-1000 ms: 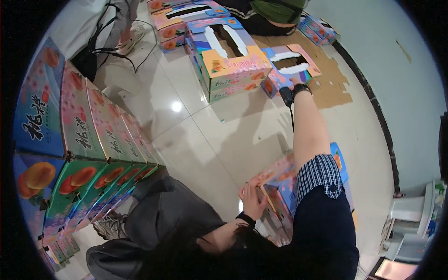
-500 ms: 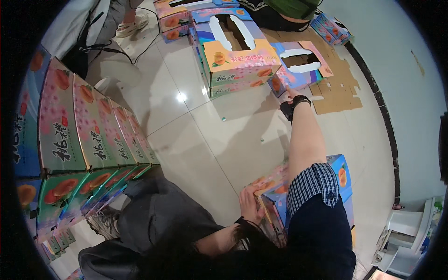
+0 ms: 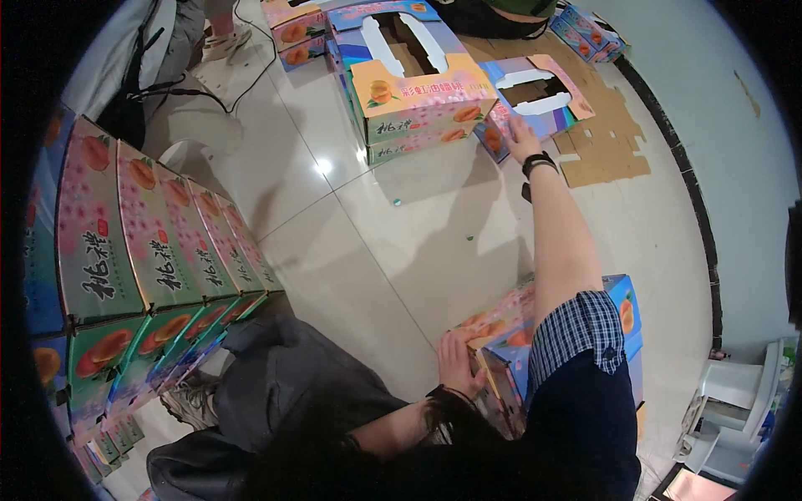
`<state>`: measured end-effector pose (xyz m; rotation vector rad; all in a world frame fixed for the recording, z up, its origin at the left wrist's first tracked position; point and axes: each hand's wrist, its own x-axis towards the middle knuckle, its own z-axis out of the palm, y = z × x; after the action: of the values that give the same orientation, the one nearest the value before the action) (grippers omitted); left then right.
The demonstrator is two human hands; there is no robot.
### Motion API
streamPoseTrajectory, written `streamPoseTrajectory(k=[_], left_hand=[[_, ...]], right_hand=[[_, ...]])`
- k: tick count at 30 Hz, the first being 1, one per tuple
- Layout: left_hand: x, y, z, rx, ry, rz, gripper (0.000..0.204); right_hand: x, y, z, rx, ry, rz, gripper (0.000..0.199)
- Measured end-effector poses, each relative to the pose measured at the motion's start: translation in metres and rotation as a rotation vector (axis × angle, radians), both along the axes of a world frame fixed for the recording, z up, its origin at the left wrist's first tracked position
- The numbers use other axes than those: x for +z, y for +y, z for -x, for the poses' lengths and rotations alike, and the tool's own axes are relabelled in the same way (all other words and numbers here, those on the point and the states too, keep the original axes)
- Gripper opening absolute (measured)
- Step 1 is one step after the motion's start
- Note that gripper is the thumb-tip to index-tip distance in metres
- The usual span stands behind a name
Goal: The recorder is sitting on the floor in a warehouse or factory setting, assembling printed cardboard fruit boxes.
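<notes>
right hand (image 3: 525, 140) touches far carton (image 3: 550, 123), long axis left-to-right, opening up; left hand (image 3: 459, 366), near carton (image 3: 511, 355) (grips unclear).

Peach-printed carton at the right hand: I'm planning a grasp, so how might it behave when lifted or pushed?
The peach-printed carton is probably light: its opening shows only brown cardboard. Its folded walls look fairly stiff, though squeezing near the cut-out top may bend them. Pushed, its low shape should slide rather than tip.
</notes>
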<state>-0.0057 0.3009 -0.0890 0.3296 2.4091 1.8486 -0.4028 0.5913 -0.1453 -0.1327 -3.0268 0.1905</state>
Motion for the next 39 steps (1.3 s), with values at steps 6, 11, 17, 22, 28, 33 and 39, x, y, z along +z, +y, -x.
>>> streamPoseTrajectory(k=[6,11,17,22,28,33,39], left_hand=[[0.0,-0.004,0.004,-0.006,0.0,-0.034,0.057],[0.001,0.0,0.002,-0.043,0.005,-0.007,0.058],[-0.002,-0.002,0.002,0.031,0.072,0.034,0.055],[0.0,-0.001,-0.002,-0.118,-0.007,0.1,0.059],[0.0,0.003,-0.005,-0.127,-0.073,0.165,0.059],[0.007,0.005,-0.001,-0.147,-0.033,0.139,0.06],[-0.003,0.005,-0.002,-0.12,0.005,0.189,0.061]], right_hand=[[0.033,-0.042,-0.01,-0.133,-0.214,-0.037,0.06],[0.054,0.011,-0.008,-0.393,-0.504,-0.044,0.069],[0.119,-0.08,-0.06,-0.356,-0.323,-0.5,0.087],[0.08,-0.064,-0.046,-0.334,-0.304,-0.383,0.08],[0.084,-0.071,-0.049,-0.396,-0.334,-0.306,0.079],[0.098,-0.028,-0.06,-0.411,-0.481,-0.332,0.092],[0.156,-0.021,-0.081,-0.287,-0.55,-0.435,0.098]])
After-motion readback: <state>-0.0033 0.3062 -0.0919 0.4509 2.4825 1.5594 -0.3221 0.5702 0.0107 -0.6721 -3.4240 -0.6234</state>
